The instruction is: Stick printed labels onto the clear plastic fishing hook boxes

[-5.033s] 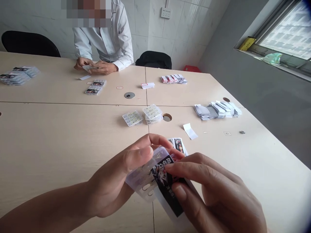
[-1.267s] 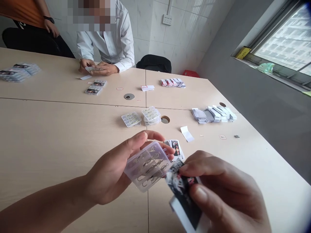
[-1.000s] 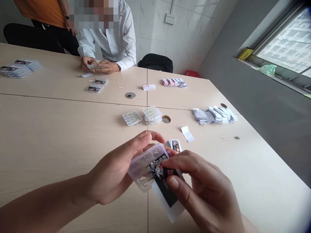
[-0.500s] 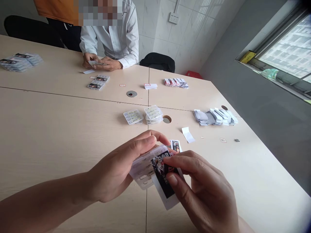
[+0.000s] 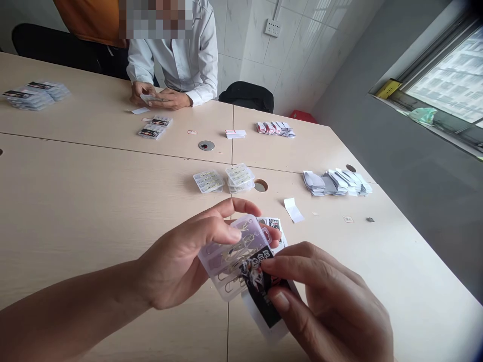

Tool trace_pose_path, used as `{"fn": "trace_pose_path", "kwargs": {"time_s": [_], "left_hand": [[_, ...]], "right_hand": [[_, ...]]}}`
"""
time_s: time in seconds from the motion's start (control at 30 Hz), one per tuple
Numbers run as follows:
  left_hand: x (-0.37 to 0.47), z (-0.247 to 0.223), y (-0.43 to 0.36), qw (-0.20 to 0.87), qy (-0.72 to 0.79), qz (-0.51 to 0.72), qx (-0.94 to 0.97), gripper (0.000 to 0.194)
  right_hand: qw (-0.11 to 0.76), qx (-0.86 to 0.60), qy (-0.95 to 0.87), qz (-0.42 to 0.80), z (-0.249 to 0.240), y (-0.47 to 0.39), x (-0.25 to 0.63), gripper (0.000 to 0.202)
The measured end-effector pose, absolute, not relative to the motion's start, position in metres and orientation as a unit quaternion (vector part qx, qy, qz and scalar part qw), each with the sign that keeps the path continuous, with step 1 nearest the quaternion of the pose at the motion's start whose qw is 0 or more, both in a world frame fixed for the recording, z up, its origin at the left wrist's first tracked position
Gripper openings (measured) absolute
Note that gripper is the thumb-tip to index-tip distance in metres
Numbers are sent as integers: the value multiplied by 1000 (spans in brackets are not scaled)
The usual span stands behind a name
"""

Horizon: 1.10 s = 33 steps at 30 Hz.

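At left, the person's left hand (image 5: 181, 256) clamps a clear plastic fishhook box (image 5: 222, 265) above the near side of the table (image 5: 94, 201), thumb on its face, fingers behind. The box looks light, stiff and rather slippery, probably best held by its edges. To its right, the right hand (image 5: 332, 296) pinches a black printed label (image 5: 260, 294) between thumb and forefinger, overlapping the box's lower right; I cannot tell whether it is stuck down. It seems thin and easily creased, so an edge hold should suit it.

Across the pale wood-look table, left to right: a pile of labelled boxes (image 5: 33, 98), a co-worker (image 5: 169, 65) in a white shirt, stacked clear boxes (image 5: 207, 181) and bundled white paper slips (image 5: 335, 182). A window (image 5: 449, 75) is set in the grey wall (image 5: 407, 171) at far right.
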<state>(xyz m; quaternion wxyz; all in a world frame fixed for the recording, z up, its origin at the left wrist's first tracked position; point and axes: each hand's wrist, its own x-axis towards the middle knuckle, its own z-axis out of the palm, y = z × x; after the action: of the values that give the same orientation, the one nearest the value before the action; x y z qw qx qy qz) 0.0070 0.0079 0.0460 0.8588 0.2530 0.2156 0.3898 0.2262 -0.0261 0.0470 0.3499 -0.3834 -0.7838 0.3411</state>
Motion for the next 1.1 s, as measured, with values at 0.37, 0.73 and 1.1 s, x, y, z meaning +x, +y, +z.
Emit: {"fn": "trace_pose_path", "kwargs": {"time_s": [0.37,0.73,1.1], "left_hand": [[5,47,7,860,192,391,267,33],[5,45,4,859,189,401,256,22],[4,52,5,855,236,388,251,38]], "right_hand": [[372,-322,-798,348,57,-20,221,33],[345,-321,-816,334,58,-22,220,34],[370,-358,-796,319,50,-22,218,29]]}}
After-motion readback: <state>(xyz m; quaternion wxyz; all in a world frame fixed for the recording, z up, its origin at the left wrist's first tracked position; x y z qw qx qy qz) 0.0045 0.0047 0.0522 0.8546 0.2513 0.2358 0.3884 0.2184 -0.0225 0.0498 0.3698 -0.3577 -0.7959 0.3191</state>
